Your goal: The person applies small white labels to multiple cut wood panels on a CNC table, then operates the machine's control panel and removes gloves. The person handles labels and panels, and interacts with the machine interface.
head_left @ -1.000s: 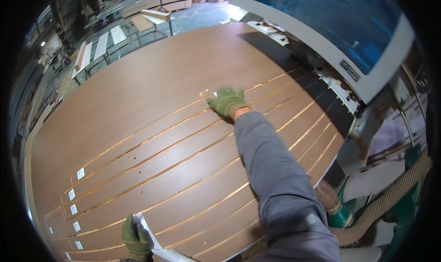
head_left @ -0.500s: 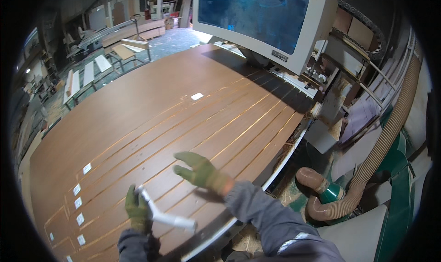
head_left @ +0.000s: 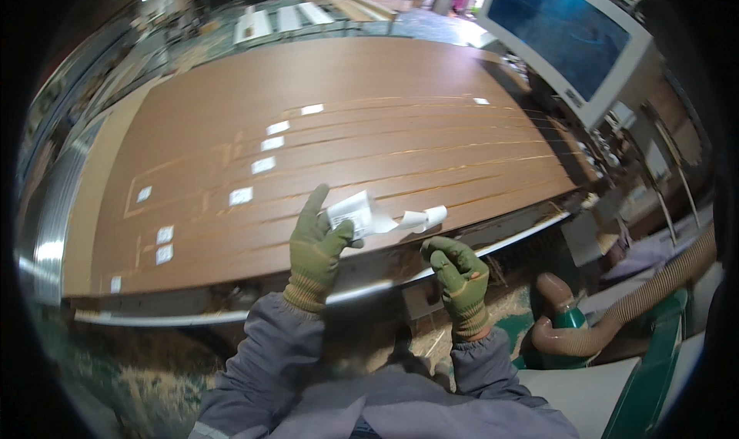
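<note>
A curling strip of white paper labels [head_left: 356, 212] is pinched between the thumb and fingers of my left hand [head_left: 315, 248], its index finger pointing up. The strip's loose end trails to the right over the front edge of a large brown board [head_left: 369, 73]. Just right of that end and below it is my right hand [head_left: 460, 283], thumb and fingertips drawn together; whether anything small is between them I cannot make out. Both hands wear green knit gloves. Narrow grooves run along the board, and several white labels [head_left: 263, 165] are stuck on it.
A grey-framed monitor [head_left: 566, 38] overhangs the board's right end. A ribbed hose [head_left: 654, 293] curves past a green machine frame [head_left: 654, 373] at the right. Behind the board, pale planks [head_left: 289, 19] lie on a rack. Sawdust covers parts of the floor [head_left: 154, 385].
My view has swung to the left. My right hand has come back from over the board toward its front edge, and its spread fingers have closed. My left hand still holds the label strip.
</note>
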### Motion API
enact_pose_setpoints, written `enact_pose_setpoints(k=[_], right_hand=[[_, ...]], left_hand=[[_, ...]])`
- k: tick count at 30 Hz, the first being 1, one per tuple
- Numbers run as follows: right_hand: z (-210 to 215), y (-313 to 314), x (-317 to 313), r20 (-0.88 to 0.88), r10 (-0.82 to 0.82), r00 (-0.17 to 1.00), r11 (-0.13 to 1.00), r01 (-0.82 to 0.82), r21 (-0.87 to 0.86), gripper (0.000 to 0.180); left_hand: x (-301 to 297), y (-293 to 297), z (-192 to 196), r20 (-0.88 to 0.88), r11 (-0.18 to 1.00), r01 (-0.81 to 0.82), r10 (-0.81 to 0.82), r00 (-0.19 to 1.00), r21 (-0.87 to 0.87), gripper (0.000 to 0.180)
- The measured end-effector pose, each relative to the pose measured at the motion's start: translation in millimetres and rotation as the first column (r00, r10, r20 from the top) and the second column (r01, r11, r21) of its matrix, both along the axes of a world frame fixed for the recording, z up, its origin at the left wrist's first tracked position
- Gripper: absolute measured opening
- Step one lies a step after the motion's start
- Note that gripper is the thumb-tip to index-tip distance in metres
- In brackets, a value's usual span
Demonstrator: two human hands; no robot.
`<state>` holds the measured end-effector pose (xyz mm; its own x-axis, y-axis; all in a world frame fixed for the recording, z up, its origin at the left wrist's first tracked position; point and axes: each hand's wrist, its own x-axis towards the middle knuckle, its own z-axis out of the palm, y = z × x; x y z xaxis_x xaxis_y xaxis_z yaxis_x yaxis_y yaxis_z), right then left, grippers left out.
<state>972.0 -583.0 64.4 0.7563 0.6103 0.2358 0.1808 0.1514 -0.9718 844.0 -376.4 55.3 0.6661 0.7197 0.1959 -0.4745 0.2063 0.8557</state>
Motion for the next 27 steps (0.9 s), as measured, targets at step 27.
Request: enact_pose_setpoints(k=[27], right_hand=[[-49, 88, -321, 0.875, 0.479, -0.072, 0.457, -0.830, -0.319, 0.033]], left_hand=[[-359, -149, -97, -0.326, 0.485, -0.697, 0.642, 0.694, -0.528, 0.053]])
